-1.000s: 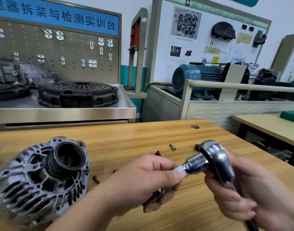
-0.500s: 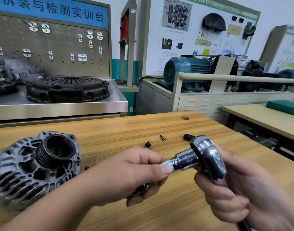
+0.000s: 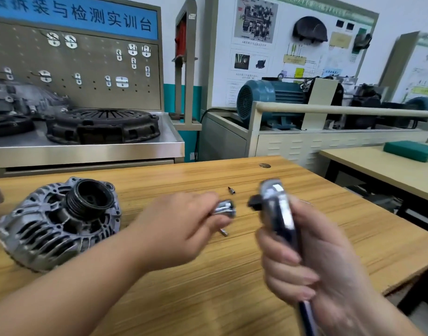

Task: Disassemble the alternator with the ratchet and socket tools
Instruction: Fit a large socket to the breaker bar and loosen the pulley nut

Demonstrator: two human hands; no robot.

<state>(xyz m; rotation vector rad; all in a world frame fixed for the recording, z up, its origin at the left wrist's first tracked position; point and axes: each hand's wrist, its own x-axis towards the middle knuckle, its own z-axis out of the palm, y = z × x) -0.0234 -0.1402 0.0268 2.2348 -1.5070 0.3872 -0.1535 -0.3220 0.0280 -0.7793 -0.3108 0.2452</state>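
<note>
My left hand pinches the socket, just apart from the head of the ratchet. My right hand grips the ratchet handle. The alternator lies on the wooden table, left of both hands.

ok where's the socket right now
In the head view the socket is pinched in the left hand near centre, just left of the ratchet head and apart from it.

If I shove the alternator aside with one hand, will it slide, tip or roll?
Likely heavy for its size: the alternator looks like ribbed cast metal. It seems to sit tilted on the wooden table, so it may rock before sliding.
</note>
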